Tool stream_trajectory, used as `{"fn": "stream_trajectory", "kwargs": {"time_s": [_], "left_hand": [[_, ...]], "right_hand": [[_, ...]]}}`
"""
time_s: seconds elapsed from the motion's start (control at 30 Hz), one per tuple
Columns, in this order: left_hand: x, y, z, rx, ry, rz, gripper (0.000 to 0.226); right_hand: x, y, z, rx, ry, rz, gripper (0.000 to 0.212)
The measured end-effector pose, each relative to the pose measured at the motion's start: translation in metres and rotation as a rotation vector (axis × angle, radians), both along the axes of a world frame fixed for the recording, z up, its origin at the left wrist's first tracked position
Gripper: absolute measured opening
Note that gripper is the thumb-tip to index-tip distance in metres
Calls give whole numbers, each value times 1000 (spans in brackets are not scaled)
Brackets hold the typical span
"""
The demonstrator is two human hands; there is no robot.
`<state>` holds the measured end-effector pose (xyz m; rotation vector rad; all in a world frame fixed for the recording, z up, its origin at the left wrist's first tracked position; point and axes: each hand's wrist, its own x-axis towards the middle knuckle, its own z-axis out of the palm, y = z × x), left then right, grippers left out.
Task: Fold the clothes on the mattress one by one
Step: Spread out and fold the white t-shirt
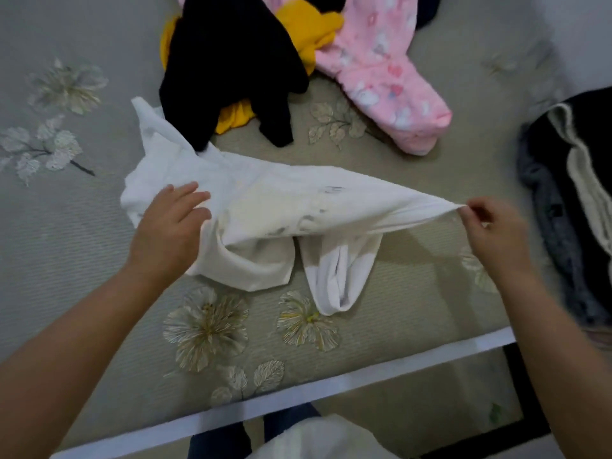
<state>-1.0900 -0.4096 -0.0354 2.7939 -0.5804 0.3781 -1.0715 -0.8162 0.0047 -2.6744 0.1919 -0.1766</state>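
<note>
Head view: you have white garment (265,207) mid-fold, stretched across mattress (99,260) in front of you. Your right hand (490,226) pinches its right corner, pulling it taut and raised; your left hand (172,223) rests on its left part, fingers nearly straight. Unfolded pile waits beyond: black garment (231,67), yellow garment (308,24), pink fleece piece (381,71). Dark stacked clothes (569,193) at right look already folded. Judgement: task partway, at least three items left.

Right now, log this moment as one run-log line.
step: spreading white cotton garment | left hand: fingers straight, resting on it | right hand: pinching its edge | unfolded pile: black top, pink fleece pyjamas
</note>
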Motion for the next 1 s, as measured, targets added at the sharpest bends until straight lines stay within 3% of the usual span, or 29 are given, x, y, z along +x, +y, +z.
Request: {"fn": "stream_trajectory", "kwargs": {"time_s": [0.1, 0.23, 0.33, 0.43, 0.47, 0.57, 0.63, 0.73, 0.8, 0.9, 1.0], "left_hand": [[25, -31, 6, 5, 97, 25, 25], [4, -90, 1, -185, 92, -306, 29], [-29, -135, -16, -241, 214, -425, 12], [-29, -146, -40, -103, 315, -88, 43], [-21, -141, -44, -50, 283, 27, 44], [-4, -120, -52, -41, 113, -59, 14], [7, -112, -45, -155, 250, -69, 15], [31, -105, -16, -395, 539, 304, 16], [48, -98, 12, -625, 647, 384, 13], [68, -80, 68, -873, 890, 293, 16], [70, -45, 121, -761, 1191, 114, 27]], "right_hand": [[15, 10, -14, 51, 88, -40, 16], [15, 27, -37, 104, 123, -88, 17], [14, 20, -40, 248, 158, -117, 18], [13, 8, -32, 328, 160, -92, 8], [12, 4, -29, 336, 151, -71, 6], [7, 0, -16, 275, 136, 14, 8], [8, -1, -10, 221, 126, 25, 5], [17, 4, -3, 268, 112, -53, 4], [30, 14, 4, 378, 118, -138, 8], [49, 35, 25, 605, 104, -208, 11], [66, 45, 55, 823, 303, -56, 23]]}}
